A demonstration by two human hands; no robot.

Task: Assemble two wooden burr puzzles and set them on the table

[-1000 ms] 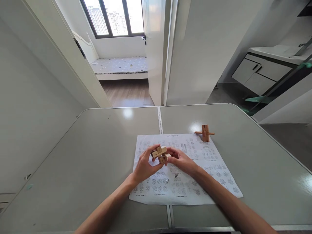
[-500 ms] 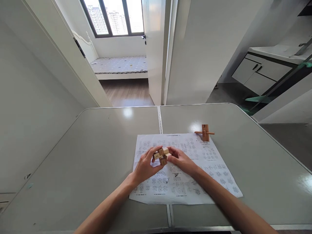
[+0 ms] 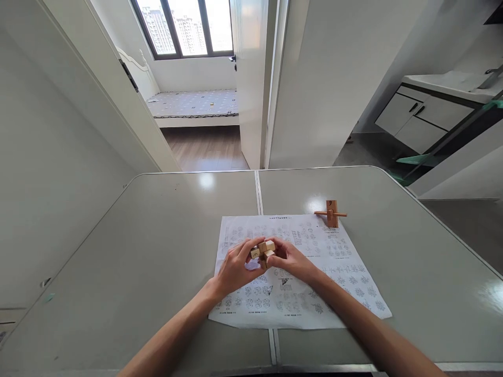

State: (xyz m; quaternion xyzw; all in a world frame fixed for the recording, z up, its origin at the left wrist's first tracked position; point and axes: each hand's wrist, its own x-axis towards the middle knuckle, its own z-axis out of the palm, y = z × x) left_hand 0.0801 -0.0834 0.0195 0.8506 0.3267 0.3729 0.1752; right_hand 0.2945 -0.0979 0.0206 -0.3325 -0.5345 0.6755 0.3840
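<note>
Over the printed sheet, a wooden burr puzzle of interlocked light and brown blocks is held between my two hands. My left hand grips it from the left, fingers along the top and thumb underneath. From the right, my right hand closes on it with thumb and fingers. Parts of the blocks are hidden behind the fingers. At the sheet's far right corner stands a second wooden piece, a brown upright block with a thin bar through it and a dark mark on top.
The grey-green table has a metal-edged seam down its middle. Past its far edge are an open door and a bed. A white cabinet stands off to the right.
The burr puzzle has turned a little between my hands, and its lower brown block shows less. The right fingers have shifted slightly on it. The sheet and second wooden piece have stayed put.
</note>
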